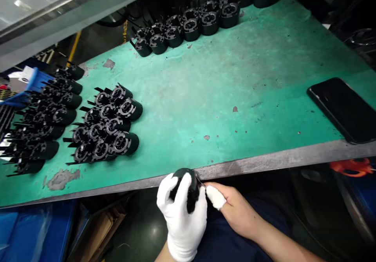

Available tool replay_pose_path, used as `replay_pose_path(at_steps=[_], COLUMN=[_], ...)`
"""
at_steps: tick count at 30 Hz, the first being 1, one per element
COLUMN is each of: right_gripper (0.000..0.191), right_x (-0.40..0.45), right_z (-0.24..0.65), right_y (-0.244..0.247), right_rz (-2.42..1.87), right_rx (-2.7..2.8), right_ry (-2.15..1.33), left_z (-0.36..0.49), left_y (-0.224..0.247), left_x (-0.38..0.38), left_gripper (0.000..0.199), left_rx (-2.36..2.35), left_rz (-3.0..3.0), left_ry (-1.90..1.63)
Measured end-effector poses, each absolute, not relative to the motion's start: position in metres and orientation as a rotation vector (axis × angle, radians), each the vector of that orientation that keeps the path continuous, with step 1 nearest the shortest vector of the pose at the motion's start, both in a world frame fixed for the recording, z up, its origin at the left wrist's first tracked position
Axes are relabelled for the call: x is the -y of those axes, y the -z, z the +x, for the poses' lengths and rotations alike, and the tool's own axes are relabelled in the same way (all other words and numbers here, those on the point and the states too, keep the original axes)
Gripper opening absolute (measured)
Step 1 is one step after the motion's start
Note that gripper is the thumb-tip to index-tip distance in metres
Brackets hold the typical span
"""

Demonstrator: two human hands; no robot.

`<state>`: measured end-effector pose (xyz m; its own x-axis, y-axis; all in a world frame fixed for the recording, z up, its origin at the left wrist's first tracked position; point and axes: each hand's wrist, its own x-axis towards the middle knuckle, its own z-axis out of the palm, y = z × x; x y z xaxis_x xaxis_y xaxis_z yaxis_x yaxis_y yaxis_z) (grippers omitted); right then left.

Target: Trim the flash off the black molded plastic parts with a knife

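A round black plastic part [192, 191] is held at the front edge of the table by my left hand [185, 215], which wears a white glove. The fingers are wrapped over its top and sides. My right hand [232, 207] is bare except for a white cover on the thumb. It is closed on a thin metal blade-like tool [201, 181], whose tip meets the right side of the black part. Most of the tool is hidden by the fingers, so its exact kind does not show.
Similar black parts stand in groups on the green tabletop [188, 109], at the left [105, 125] and along the back [190, 27]. A black phone [343, 109] lies at the right. Orange-handled scissors [352, 167] sit below the edge. A metal shelf [73, 15] overhangs the upper left.
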<state>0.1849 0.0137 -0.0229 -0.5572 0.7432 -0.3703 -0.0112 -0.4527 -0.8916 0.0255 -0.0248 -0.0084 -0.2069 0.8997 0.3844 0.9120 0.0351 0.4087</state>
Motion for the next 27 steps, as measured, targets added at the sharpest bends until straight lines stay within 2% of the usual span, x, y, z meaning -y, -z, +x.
replay_pose_path(at_steps=[4, 10, 15, 27], right_gripper=[0.031, 0.025, 0.029, 0.024], right_x=[-0.016, -0.019, -0.019, -0.02], right_z=[0.182, 0.18, 0.181, 0.175], right_y=[0.025, 0.029, 0.026, 0.025], right_rz=[-1.15, -1.255, -1.198, -1.309], right_rx=[1.325, 1.344, 1.303, 1.41], right_ry=[-1.984, -2.012, -2.018, -1.906], left_z=[0.027, 0.027, 0.027, 0.028], left_y=[0.007, 0.007, 0.004, 0.012], left_x=[0.023, 0.017, 0.013, 0.016], left_gripper=[0.058, 0.048, 0.045, 0.05], left_rx=[2.253, 2.173, 2.187, 2.115], left_rz=[-1.967, -1.964, -1.983, -1.979], left_ry=[0.951, 0.996, 0.996, 1.063])
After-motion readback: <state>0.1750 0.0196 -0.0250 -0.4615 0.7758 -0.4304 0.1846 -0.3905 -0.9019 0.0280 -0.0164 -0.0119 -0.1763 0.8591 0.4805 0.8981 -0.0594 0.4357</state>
